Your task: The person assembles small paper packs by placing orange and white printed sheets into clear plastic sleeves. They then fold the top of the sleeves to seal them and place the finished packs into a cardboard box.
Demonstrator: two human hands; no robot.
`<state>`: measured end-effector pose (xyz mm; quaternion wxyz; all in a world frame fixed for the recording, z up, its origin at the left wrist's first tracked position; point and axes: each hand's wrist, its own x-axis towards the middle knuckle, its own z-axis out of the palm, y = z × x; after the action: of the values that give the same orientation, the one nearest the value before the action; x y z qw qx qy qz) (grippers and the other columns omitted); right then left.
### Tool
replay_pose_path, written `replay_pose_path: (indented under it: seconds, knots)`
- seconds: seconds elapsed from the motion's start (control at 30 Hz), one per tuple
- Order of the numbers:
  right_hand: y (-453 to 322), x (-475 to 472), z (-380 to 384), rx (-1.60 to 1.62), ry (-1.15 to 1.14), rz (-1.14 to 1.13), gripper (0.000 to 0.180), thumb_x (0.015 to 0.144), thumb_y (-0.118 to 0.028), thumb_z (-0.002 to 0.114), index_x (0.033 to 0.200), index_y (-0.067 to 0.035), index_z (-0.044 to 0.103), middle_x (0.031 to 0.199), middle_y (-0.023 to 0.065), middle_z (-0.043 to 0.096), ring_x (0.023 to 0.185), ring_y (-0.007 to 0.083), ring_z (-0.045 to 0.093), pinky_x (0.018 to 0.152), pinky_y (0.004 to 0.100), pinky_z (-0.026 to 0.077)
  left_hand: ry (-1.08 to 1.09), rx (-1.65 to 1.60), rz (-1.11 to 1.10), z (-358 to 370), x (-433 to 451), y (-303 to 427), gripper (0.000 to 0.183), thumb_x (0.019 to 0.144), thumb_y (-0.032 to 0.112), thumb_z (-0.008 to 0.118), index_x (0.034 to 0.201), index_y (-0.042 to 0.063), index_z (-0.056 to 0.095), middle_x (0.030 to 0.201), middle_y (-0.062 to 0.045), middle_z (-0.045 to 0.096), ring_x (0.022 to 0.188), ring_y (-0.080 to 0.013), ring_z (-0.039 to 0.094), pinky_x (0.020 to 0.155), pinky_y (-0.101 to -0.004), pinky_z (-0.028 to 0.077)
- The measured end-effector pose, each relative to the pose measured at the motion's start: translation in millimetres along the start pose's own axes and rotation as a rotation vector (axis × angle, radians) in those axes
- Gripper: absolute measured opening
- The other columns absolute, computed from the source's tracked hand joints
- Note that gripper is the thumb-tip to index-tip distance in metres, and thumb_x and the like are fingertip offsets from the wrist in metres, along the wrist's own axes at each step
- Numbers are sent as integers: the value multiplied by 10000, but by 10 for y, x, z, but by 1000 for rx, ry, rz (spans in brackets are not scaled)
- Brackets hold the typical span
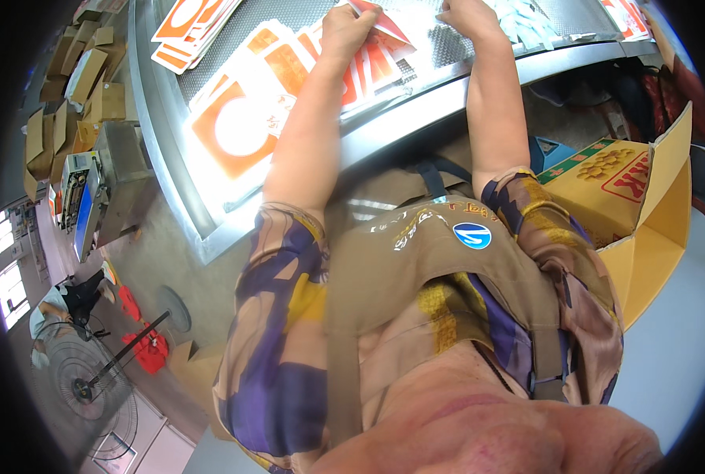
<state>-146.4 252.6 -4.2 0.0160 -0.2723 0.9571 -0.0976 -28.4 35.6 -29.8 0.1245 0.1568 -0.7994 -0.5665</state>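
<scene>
My left hand (349, 29), near the top of the view, pinches the edge of a red-and-white printed packet (388, 32) above similar packets. Orange-and-white printed packets (275, 65) lie overlapping below and left of it on the textured metal worktop (441, 47). To the right, my right hand (471, 18) is curled at the top edge of the view; whether it holds anything is hidden. Beside it lies a pile of small pale-blue sachets (521, 23). Another stack of orange-and-white packets (192, 29) sits at the upper left.
The worktop's raised metal rim (405, 112) runs before my apron. An open cardboard box (601, 183) stands at the right. Left are more cardboard boxes (86, 77), a metal machine (121, 178), a pedestal fan (83, 388) and another person (53, 311). More packets (625, 18) lie at the upper right.
</scene>
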Motion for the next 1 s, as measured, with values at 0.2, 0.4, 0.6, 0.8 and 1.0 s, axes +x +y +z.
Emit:
replay_pose_path:
  seconds: [0.2, 0.4, 0.6, 0.8, 1.0]
  knots:
    - [-53, -213, 47, 23, 51, -50, 225, 841, -141, 711, 1050, -59, 715, 1021, 157, 711, 974, 300, 683, 851, 391, 530, 1, 72, 22, -8, 20, 7, 319, 831, 276, 673, 726, -25, 692, 640, -106, 689, 553, -142, 660, 568, -278, 536]
    - [-414, -526, -356, 716, 121, -197, 303, 771, -267, 791, 978, -52, 739, 891, 123, 711, 799, 186, 669, 721, 317, 522, 25, 89, 19, 19, 42, -71, 312, 845, 270, 657, 742, -21, 695, 642, -114, 690, 555, -151, 667, 563, -287, 539]
    - [-910, -278, -60, 239, 285, -190, 228, 799, -272, 744, 973, -126, 762, 853, 87, 718, 749, 230, 695, 735, 345, 557, 6, 41, 12, 23, 199, -282, 310, 856, 245, 631, 697, -17, 677, 622, -92, 675, 536, -146, 654, 534, -282, 524]
    - [-724, -95, 63, -3, 503, -319, 242, 749, -271, 733, 825, -53, 663, 781, 194, 646, 768, 389, 649, 681, 483, 516, -99, -19, 87, 76, 47, -28, 273, 853, 201, 610, 673, 3, 662, 626, -60, 659, 518, -128, 623, 500, -248, 496]
    - [-781, -218, 111, 28, 440, -483, 158, 803, -275, 712, 902, -165, 766, 1046, 36, 694, 955, 245, 660, 793, 365, 551, -152, -41, 70, 58, 139, -147, 246, 850, 213, 623, 761, -10, 677, 649, -73, 671, 530, -126, 635, 504, -237, 509]
